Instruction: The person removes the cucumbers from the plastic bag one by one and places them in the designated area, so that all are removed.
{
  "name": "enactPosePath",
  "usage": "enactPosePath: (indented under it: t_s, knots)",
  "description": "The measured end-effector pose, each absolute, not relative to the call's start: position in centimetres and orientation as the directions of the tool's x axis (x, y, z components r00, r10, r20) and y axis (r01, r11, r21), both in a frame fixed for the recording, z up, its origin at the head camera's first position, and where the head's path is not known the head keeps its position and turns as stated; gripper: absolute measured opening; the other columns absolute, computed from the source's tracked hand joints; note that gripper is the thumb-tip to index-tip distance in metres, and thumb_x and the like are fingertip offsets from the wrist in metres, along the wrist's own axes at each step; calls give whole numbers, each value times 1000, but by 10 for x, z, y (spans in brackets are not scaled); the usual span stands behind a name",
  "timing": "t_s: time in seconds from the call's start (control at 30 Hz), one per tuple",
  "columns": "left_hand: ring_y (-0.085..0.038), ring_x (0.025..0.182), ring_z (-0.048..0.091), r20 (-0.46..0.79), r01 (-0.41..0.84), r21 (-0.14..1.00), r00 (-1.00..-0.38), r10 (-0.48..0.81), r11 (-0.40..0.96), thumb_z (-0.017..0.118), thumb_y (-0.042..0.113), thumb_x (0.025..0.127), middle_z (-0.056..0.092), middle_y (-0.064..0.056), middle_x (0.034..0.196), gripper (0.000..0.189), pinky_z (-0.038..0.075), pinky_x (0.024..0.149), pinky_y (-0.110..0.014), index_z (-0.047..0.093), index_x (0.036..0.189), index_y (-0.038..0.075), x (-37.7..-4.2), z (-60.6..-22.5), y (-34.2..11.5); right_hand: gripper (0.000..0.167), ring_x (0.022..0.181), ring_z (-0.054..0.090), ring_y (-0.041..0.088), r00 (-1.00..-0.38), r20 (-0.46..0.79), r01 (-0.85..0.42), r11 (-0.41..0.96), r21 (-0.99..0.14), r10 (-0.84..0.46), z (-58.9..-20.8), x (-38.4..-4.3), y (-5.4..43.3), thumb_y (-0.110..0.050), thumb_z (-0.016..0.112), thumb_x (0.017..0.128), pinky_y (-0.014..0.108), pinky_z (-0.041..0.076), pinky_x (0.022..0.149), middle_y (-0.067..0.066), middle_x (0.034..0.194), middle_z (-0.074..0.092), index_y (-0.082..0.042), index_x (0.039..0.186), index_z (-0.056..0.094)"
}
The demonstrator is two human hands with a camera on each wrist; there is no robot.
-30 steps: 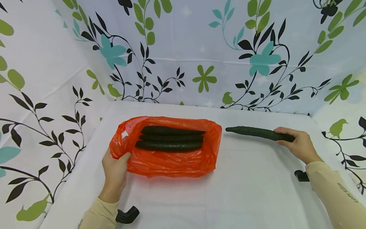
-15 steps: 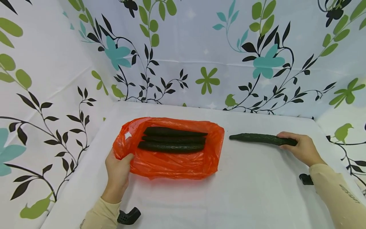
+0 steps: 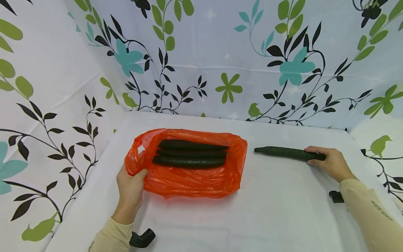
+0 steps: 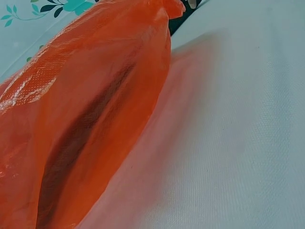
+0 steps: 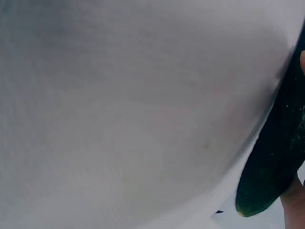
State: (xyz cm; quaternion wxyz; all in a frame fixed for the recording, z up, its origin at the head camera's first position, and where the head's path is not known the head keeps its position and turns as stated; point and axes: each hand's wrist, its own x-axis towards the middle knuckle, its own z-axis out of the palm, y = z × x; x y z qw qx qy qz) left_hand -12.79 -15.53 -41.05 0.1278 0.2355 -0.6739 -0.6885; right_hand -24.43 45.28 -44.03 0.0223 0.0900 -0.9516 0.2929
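My left hand (image 3: 129,190) grips the left end of an orange-red plastic bag (image 3: 192,183), thumb on the near side. Lying side by side in the bag's opening are three dark green cucumbers (image 3: 190,161). In the left wrist view the bag (image 4: 95,109) fills the left side, with a dark shape showing through it. To the right of the bag, my right hand (image 3: 334,164) pinches one more cucumber (image 3: 280,151) near its right end; its thin tip points left toward the bag. The right wrist view shows the thick end of this cucumber (image 5: 269,164) with fingers around it.
A white cloth (image 3: 252,217) covers the table. Behind it and to the left hang leaf-patterned curtains (image 3: 201,56). A black wrist device (image 3: 143,238) sits at the left sleeve, and another black device (image 3: 336,196) at the right sleeve.
Since one second ago, the cucumber in my right hand has come lower and lies more level. The whole view has shifted slightly. The left hand keeps its hold on the bag.
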Motion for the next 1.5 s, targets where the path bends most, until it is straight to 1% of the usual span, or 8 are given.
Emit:
enactPosePath:
  t_s: [0.2,0.47,0.67,0.8,0.93,1.1,1.3,1.5]
  knots:
    - [-24,119,50,-158,-142,987,-857,-490,-70,55,-6,92,49,-7,141,64,55,85,-20,39,152,7,-128,-410,-156,44,131,42,56,-989,71,-150,816,-559,-133,-439,-244,450,-7,79,86,70,36,100,28,137,57,-5,128,68]
    - [-24,114,50,-158,-138,987,-859,-487,-77,55,-5,92,49,-8,138,60,55,88,-23,42,149,5,-128,-410,-153,51,132,37,59,-993,31,-116,838,-533,-117,-434,-239,445,-11,79,87,73,33,100,34,141,49,-5,135,64]
    - [-24,115,50,-163,-145,987,-869,-468,-74,56,-4,92,48,-8,138,61,55,91,-27,40,151,6,-127,-410,-152,60,137,32,56,-992,5,-110,819,-563,-130,-426,-236,437,-29,79,89,75,29,102,28,146,48,-8,142,58]
    - [-25,116,49,-158,-137,987,-870,-467,-80,56,-5,92,47,-8,137,61,55,90,-28,40,150,6,-126,-410,-154,63,140,34,50,-987,56,-153,788,-596,-149,-415,-237,420,-36,78,89,74,27,106,23,146,50,-10,143,58]
    - [-25,118,49,-156,-132,988,-874,-460,-83,56,-5,93,47,-8,138,62,55,92,-29,39,151,6,-125,-410,-155,58,139,39,43,-971,137,-238,751,-617,-195,-401,-237,396,-32,79,89,70,29,108,17,144,55,-13,141,61]
    - [-25,117,50,-156,-127,988,-872,-463,-93,55,-5,93,47,-8,138,62,54,93,-31,39,151,6,-124,-410,-155,54,136,43,39,-942,201,-335,728,-599,-268,-383,-235,362,-30,79,89,69,33,106,12,142,57,-16,138,63]
    - [-25,117,50,-171,-144,985,-871,-460,-95,55,-5,94,47,-8,140,63,54,94,-35,37,153,7,-123,-410,-156,55,136,44,41,-908,231,-418,717,-557,-350,-365,-228,325,-32,79,89,72,36,102,11,144,55,-19,141,62]
    - [-25,118,50,-178,-150,984,-870,-459,-96,55,-4,94,47,-7,140,63,52,96,-36,37,153,7,-124,-410,-157,57,136,46,33,-883,250,-467,695,-547,-396,-355,-222,302,-31,80,88,68,38,105,4,144,55,-23,142,61]
